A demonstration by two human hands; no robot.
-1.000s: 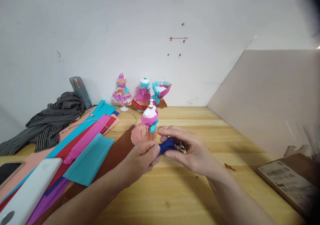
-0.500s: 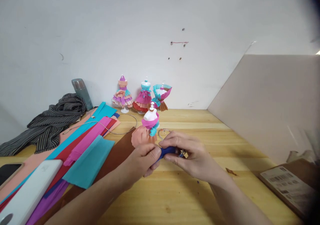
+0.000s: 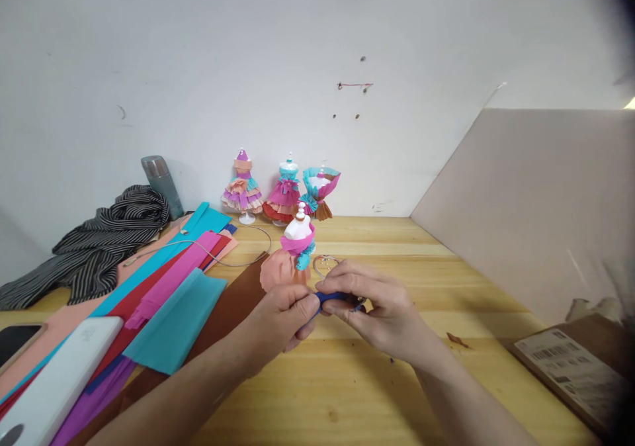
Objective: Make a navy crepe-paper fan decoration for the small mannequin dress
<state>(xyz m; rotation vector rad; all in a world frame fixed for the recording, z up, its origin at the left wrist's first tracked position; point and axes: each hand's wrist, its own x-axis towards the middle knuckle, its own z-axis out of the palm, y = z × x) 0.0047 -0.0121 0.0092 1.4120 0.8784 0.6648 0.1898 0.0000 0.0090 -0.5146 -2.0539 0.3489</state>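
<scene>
Between my hands is a small piece of dark blue paper [image 3: 331,297], bunched and narrow. My left hand [image 3: 285,313] pinches its near left end between thumb and fingers. At the other end, the thumb and fingers of my right hand [image 3: 380,307] are closed round it. A small gold-and-dark bit shows in the right palm, too hidden to name. Just behind the hands stands a white mini dress form [image 3: 297,229] in a pink top, with a turquoise ruffle and a peach paper skirt [image 3: 282,270]. A thin ring with small beads [image 3: 325,265] lies near my right fingers.
Several dressed mini forms [image 3: 243,188] stand along the wall. On the left are coloured crepe papers [image 3: 176,323], a white device [image 3: 64,373], a phone [image 3: 17,347], striped cloth [image 3: 114,227] and a flask [image 3: 163,184]. A cardboard box [image 3: 570,373] sits at right.
The blue paper between my hands looks flatter and narrower, and less of the gold bit shows in my right hand. Both hands stay in nearly the same place.
</scene>
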